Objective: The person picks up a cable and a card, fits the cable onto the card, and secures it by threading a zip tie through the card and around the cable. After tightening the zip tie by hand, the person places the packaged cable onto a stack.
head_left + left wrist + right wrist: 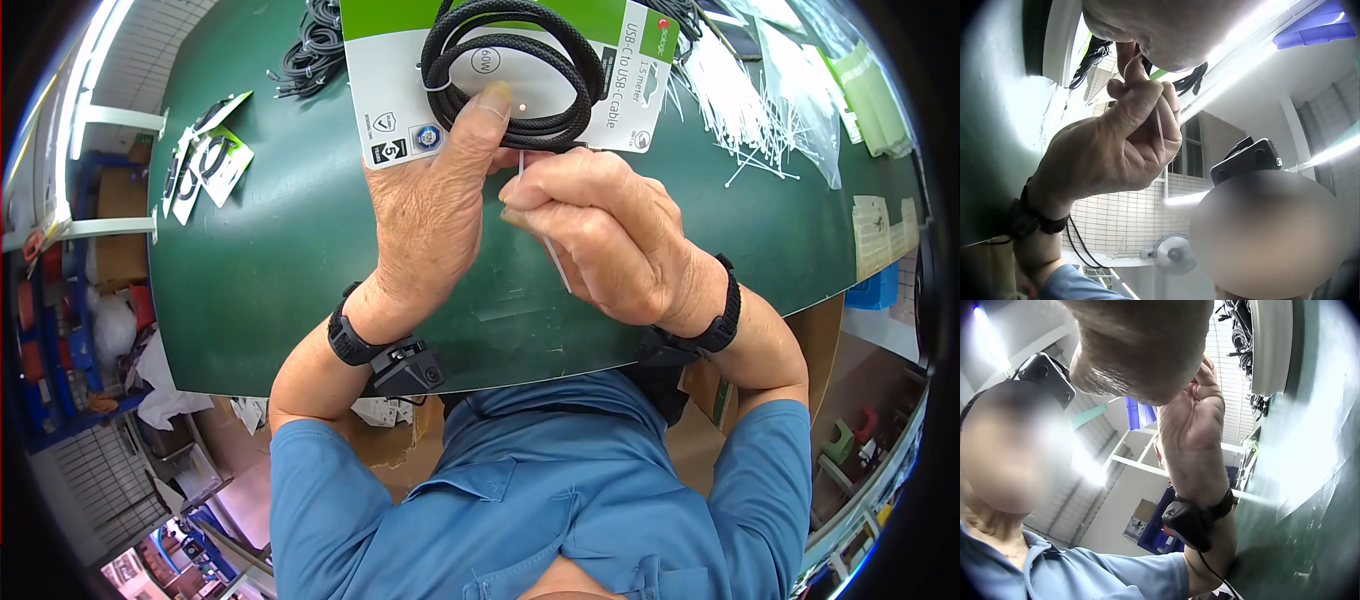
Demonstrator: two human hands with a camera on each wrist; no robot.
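My left hand (430,215) holds a white and green packaging card (625,75) printed "USB-C to USB-C cable", thumb on its front and fingers behind. Coiled on the card's face is a black braided USB cable (592,80), with a white tie round the coil's left side. At the card's lower edge, my right hand (615,235) pinches a thin white cable tie (557,265), whose tail sticks out below the fingers. The left wrist view also shows this cable tie (1160,128) against the right palm. Behind the card, the left fingers are mostly hidden.
On the green table (270,260), several carded cables (215,165) lie at the left. Bundled black cables (312,55) sit at the back. A spread of loose white cable ties (725,100) and a clear plastic bag (805,100) lie at the right.
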